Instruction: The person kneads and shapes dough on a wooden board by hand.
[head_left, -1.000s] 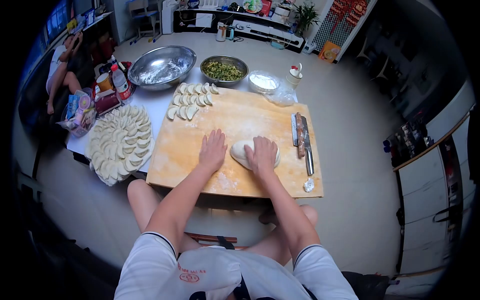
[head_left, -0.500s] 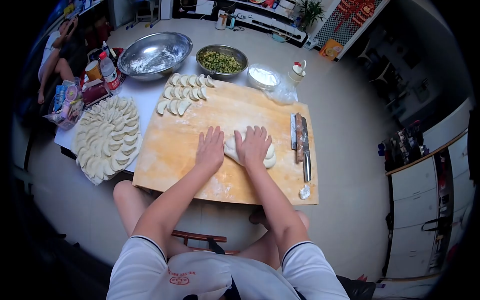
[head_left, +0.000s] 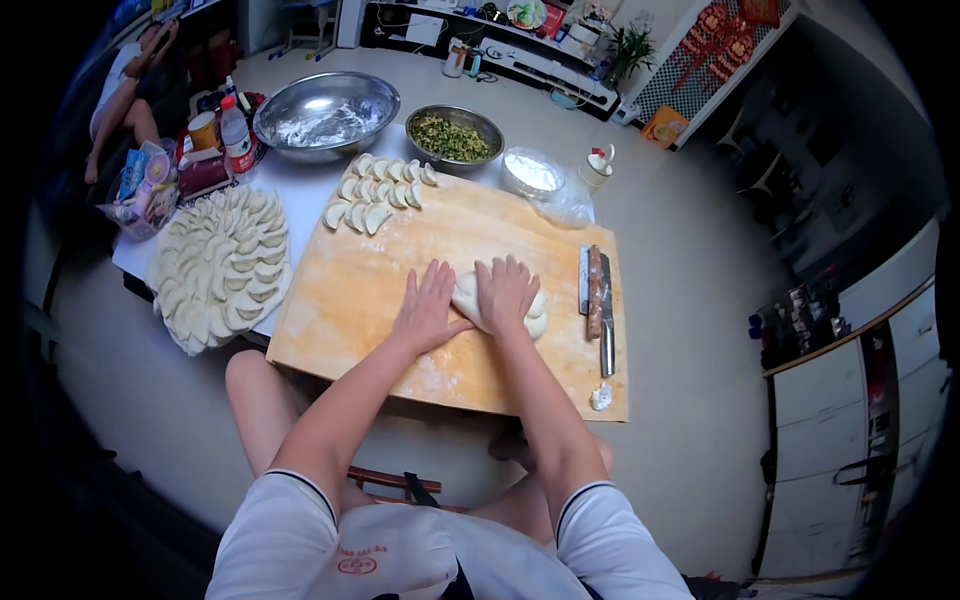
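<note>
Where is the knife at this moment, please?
In the head view, the knife lies on the right part of the wooden board, beside a rolling pin, just right of the dough under the right hand.

No word or number can be read anywhere. A red round emblem with small red characters is seen on the white shirt [head_left: 365, 565] at the bottom, but the characters are too small to be made out. A red label is carried by the plastic bottle [head_left: 238, 140] at the far left of the counter; its print is blurred. Red patterned hangings [head_left: 712, 40] are shown on the far wall, no legible sign among them.
</note>
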